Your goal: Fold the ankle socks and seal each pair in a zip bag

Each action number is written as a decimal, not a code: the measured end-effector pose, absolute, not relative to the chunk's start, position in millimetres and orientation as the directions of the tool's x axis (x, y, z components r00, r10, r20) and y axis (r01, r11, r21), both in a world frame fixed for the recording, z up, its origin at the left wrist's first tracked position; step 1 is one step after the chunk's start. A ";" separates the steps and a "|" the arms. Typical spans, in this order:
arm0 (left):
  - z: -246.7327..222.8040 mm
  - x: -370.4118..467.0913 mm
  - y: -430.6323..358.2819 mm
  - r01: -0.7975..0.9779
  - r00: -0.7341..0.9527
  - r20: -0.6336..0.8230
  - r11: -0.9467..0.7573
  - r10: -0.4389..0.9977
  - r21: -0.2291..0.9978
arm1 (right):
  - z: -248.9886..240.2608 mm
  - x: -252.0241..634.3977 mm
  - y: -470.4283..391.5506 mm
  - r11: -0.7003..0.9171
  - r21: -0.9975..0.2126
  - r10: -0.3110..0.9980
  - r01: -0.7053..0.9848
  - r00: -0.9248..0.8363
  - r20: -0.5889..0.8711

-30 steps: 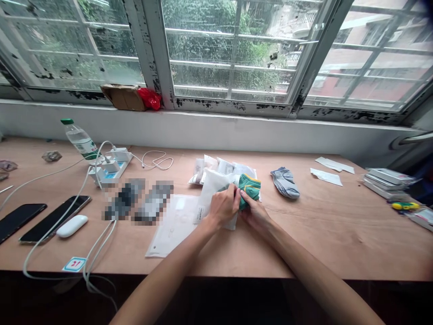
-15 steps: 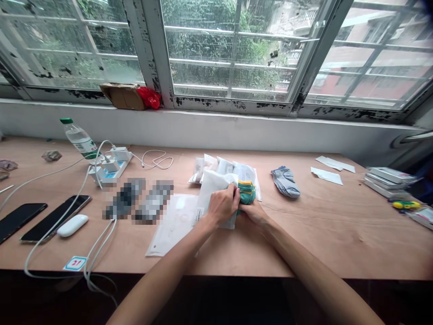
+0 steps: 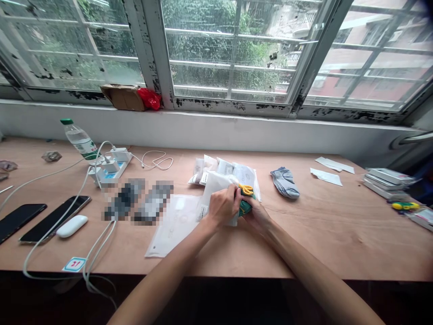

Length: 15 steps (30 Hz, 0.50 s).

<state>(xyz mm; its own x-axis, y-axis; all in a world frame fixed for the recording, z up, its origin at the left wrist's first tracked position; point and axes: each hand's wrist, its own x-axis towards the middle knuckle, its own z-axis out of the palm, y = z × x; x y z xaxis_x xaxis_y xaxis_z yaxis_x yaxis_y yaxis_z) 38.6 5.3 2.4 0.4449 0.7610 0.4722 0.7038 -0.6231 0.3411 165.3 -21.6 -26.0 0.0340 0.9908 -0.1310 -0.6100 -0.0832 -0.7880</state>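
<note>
My left hand (image 3: 223,205) is closed on the edge of a white frosted bag (image 3: 213,184). Close against it on the right, my right hand (image 3: 257,215) grips a green and yellow folded cloth bundle (image 3: 246,206), part of which sits at the mouth of the bag. Several filled frosted bags (image 3: 244,172) lie just behind the hands. A flat frosted bag (image 3: 173,225) rests on the table to the left. Folded grey socks (image 3: 285,183) lie to the right of the hands.
On the left of the wooden table (image 3: 324,243) are a bottle (image 3: 81,141), a power strip (image 3: 115,171) with cables, two phones and a white case (image 3: 72,225). White papers (image 3: 326,176) and stacked boxes (image 3: 389,180) lie on the right.
The green and yellow bundle has shifted slightly left and tilted, with less of it showing beyond the bag. My right hand has moved a little with it.
</note>
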 end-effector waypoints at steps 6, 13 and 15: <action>2.6 40.1 4.1 0.717 0.453 0.513 -0.640 0.729 0.276 | -21.8 164.2 -24.3 -0.066 -0.787 0.995 -0.614 0.015 -0.095; -4.3 44.9 -1.0 0.687 0.501 0.664 -0.722 0.554 0.084 | -31.8 168.4 -21.5 -0.148 -0.780 0.988 -0.608 -0.053 -0.147; -5.0 46.3 -3.3 0.644 0.524 0.705 -0.764 0.477 0.039 | -33.8 169.0 -20.3 -0.132 -0.828 0.990 -0.545 -0.026 -0.141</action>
<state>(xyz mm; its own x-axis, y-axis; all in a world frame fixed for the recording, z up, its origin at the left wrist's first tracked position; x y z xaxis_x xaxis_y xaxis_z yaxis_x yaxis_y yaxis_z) 46.3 -3.3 -5.0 0.5242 0.4770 0.7054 0.6435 -0.7644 0.0387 169.0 -20.3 -33.8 -0.0264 0.9897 -0.1406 -0.5450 -0.1321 -0.8280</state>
